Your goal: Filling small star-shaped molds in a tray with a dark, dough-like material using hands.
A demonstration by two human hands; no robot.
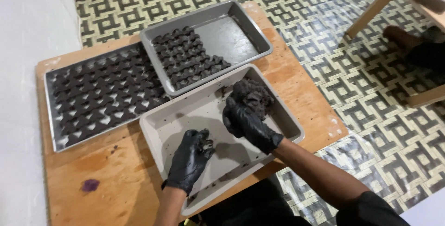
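Both hands wear black gloves and work over a pale rectangular tray (157, 135) at the near side of a low wooden table (116, 184). My right hand (245, 121) grips a big lump of dark brown dough (254, 97) above the tray's far right corner. My left hand (191, 159) is curled around a small piece of the same dough (207, 149) over the tray's middle. Dark smears and crumbs dot the tray floor.
A metal tray (241, 40) behind holds several dark shaped pieces on its left half. A flat tray (99, 96) at the left is covered with the same pieces. Patterned floor mat (324, 31) surrounds the table. Another person's foot (401, 36) rests at the far right.
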